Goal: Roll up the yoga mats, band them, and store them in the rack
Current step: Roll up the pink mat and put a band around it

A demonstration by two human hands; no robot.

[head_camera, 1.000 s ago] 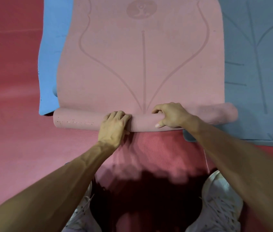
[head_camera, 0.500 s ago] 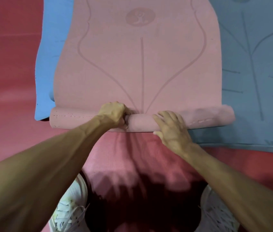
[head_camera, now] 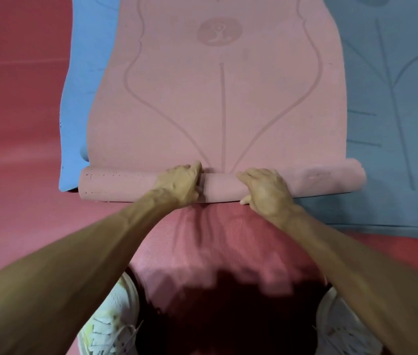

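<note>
- Two white mesh sneakers are standing nearest, left and right, on the red ribbed floor covering.
- Just beyond, the left hand is gripping the rolled near end of the pink foam yoga mat, fingers curled over the roll's top.
- The right hand is holding the same roll right of centre, fingers draped over it, thumb against its near side; a short bare stretch is showing between the hands.
- The roll is lying crosswise, its unrolled part stretching flat away.
- A bright blue mat is showing along its left side, a grey-blue mat along its right.
</note>
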